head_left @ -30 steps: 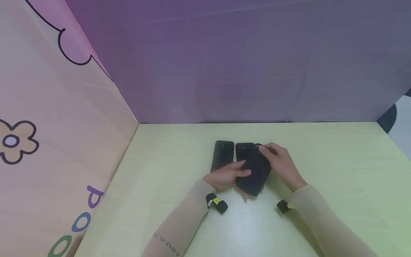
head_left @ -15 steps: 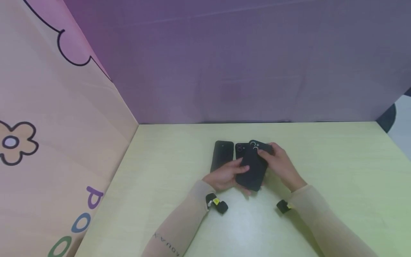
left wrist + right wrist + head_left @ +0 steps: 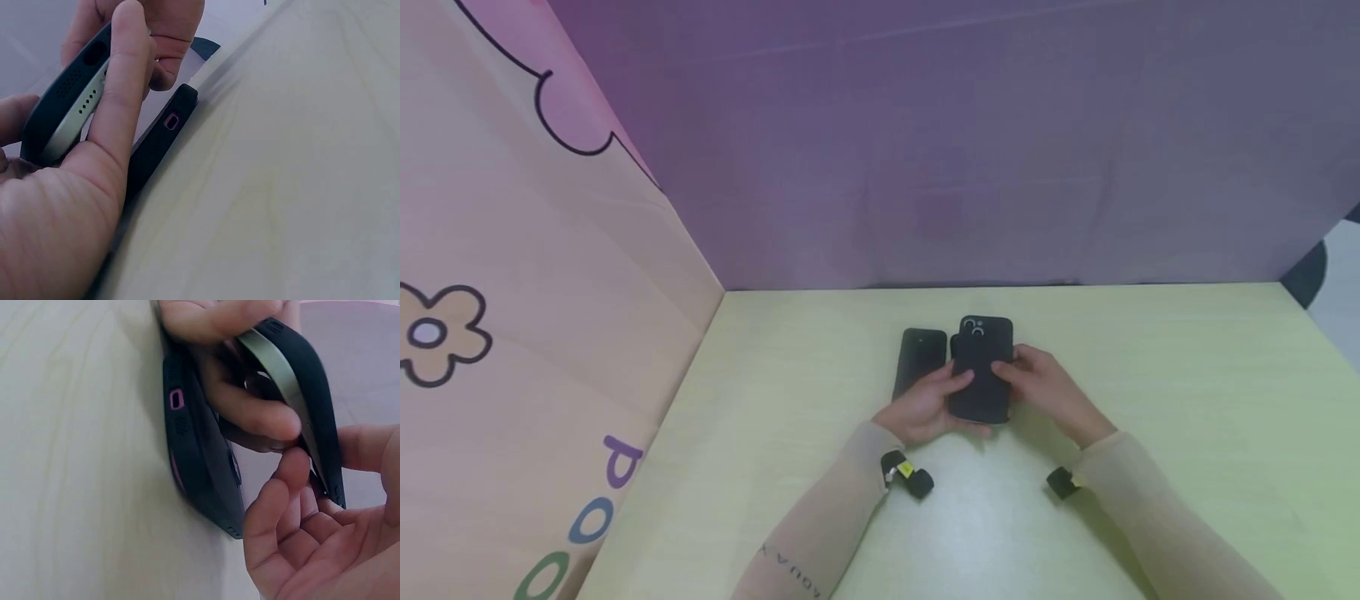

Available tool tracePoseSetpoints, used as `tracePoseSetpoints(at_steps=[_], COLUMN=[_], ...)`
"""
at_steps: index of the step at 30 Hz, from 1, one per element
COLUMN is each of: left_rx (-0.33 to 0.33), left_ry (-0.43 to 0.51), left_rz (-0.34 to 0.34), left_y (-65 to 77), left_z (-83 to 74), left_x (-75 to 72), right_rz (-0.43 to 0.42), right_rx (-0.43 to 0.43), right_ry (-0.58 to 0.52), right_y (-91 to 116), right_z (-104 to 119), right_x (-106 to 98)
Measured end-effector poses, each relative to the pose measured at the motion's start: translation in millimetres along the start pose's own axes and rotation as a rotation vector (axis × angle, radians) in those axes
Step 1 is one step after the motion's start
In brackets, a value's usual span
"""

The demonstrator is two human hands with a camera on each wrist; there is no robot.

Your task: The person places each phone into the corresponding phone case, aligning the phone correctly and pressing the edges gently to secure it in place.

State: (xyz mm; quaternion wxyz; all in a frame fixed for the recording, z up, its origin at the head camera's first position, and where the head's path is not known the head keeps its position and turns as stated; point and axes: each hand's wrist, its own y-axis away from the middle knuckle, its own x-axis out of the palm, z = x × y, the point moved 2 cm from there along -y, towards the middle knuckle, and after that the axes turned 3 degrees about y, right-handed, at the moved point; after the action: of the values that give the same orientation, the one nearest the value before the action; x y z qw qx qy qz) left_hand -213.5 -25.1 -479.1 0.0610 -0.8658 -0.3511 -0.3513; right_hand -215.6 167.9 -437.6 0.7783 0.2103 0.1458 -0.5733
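Between both hands, above the table, a phone in a black case is held with its camera end away from me. My left hand grips its left side, thumb on the back and fingers beneath. On the right side, my right hand pinches it with the thumb on the back. In the left wrist view the phone's silver edge stands out from the black case at the near end. A gap between the two also shows in the right wrist view. Beneath lies another black-cased phone with a pink-rimmed port, mostly hidden from the head view.
A further black phone lies left of these, partly behind the left hand. The pale yellow table meets a purple backdrop at the far edge. A patterned panel stands on the left.
The held phone has turned from slanted to nearly straight and moved slightly away from me and leftward. My right thumb has shifted from the camera end down to the middle of the right side.
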Motion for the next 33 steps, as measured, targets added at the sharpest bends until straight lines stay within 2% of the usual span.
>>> tracePoseSetpoints(at_steps=[12, 18, 25, 29, 33], left_rx=[0.003, 0.001, -0.032, -0.028, -0.025], left_ry=[-0.036, -0.086, -0.177, -0.202, -0.182], left_rz=[-0.011, -0.009, 0.007, 0.021, 0.037], left_y=[-2.5, -2.0, -0.5, 0.2, 0.3], left_z=[-0.3, 0.1, 0.9, 1.5, 2.1], left_x=[3.7, 4.8, 4.3, 3.7, 2.4], right_rz=[-0.031, -0.047, -0.066, -0.052, -0.018], right_rx=[-0.003, -0.012, -0.001, 0.002, 0.015], right_ry=[-0.028, -0.051, -0.042, -0.053, -0.040], right_y=[-1, 1, 3, 3, 2], right_z=[-1, 1, 6, 5, 3], right_x=[-5, -7, -12, -13, -13])
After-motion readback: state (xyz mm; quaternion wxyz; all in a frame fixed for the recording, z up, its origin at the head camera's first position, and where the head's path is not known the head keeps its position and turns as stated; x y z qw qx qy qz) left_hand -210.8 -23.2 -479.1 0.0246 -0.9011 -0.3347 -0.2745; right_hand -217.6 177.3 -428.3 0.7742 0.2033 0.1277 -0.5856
